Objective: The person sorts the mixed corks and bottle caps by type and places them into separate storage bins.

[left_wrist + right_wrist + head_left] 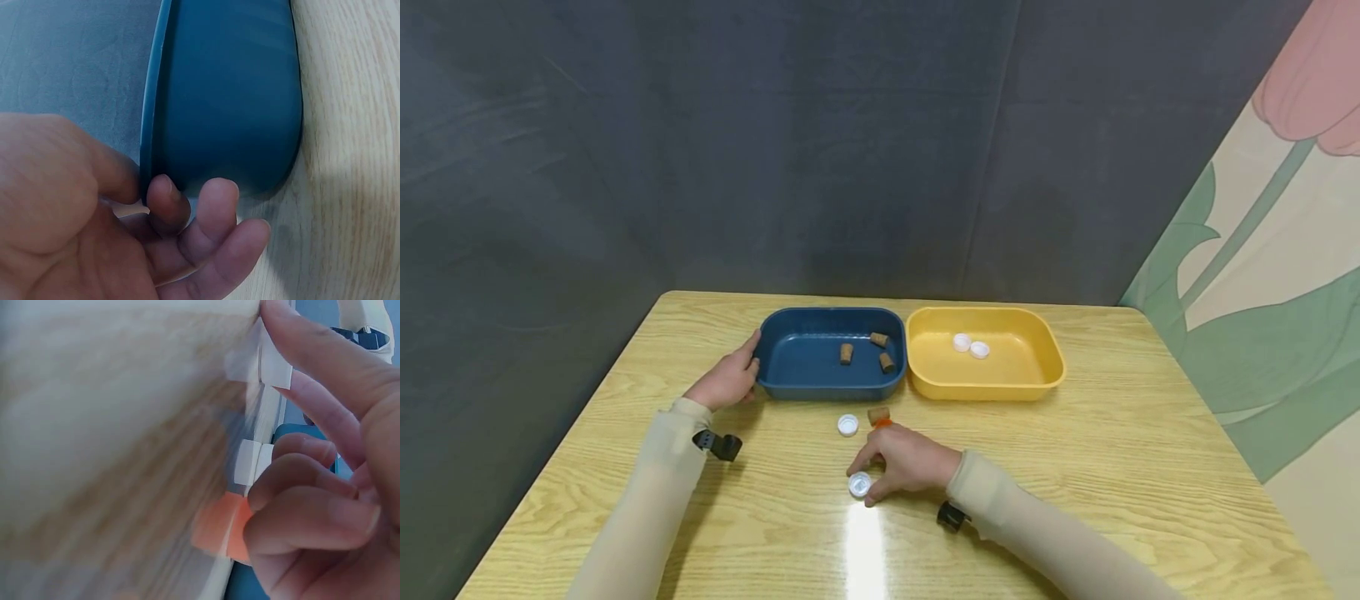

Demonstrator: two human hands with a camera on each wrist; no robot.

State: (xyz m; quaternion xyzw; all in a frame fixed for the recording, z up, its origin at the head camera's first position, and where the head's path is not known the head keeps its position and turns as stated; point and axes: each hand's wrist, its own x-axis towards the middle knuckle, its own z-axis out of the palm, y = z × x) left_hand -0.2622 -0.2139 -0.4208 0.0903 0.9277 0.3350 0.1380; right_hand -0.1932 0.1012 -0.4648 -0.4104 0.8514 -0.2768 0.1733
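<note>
Two hands share the work; the right hand has thumb and forefinger set on opposite edges of the near cap, spread no wider than it, the other fingers curled in; how firmly they press I cannot tell; the near cap sits on the table, on the person's side of the trays; it looks low and smooth, so the pinch is best taken squarely across its middle, with even pressure, lest it tip or skid; lift straight up before travelling sideways, for the orange cap and cork lie just beyond the knuckles, with the far cap near them, and a trailing finger could knock them; the left hand pinches the left end of the blue tray, which holds three corks; a light, steady hold should serve there, as a tug might shift it from the yellow tray beside it.
</note>
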